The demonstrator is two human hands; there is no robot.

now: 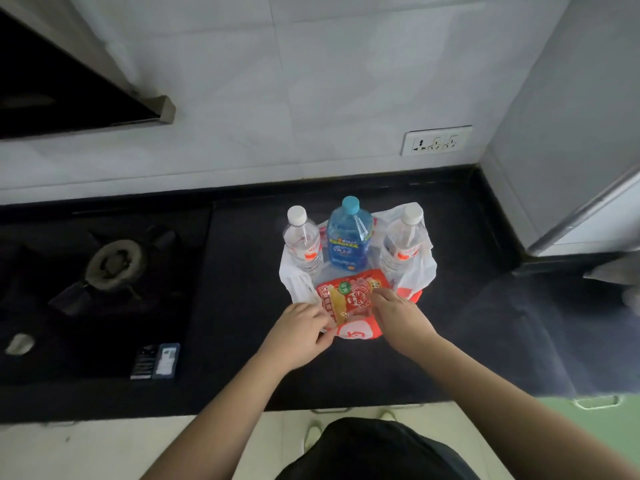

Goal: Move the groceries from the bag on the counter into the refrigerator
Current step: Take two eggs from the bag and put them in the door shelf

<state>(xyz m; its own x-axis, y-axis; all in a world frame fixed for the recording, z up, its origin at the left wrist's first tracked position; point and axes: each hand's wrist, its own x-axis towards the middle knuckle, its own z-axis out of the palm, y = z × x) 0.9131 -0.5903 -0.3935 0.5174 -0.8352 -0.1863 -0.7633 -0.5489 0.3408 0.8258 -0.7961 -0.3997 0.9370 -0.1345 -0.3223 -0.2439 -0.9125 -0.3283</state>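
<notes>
Your left hand (300, 332) pinched the near left edge of the red snack packet (349, 298), and your right hand (398, 311) gripped its right edge, fingers curled over the top. The packet lay at the near mouth of the white plastic bag (417, 271), which sat flattened on the dark table (242, 271) just right of the gas burner (112, 259).

Three bottles stood upright in the bag behind the packet: a clear water bottle (303, 242) at far left, a blue bottle (348, 237) in the middle, another clear bottle (403, 242) at far right. If you had pulled the packet up and dragged the bag film with it, the bottles could likely have tipped, since they were tall and stood on loose plastic. The left one could have rolled toward the burner.

Hard to tell: whether your left fingers held only the packet or the bag's edge too. The bag's red printed part under your hands was mostly covered. The refrigerator (568, 116) was probably the grey body at far right, cut off by the frame, its door not readable. Anything lying under the packet was hidden.
</notes>
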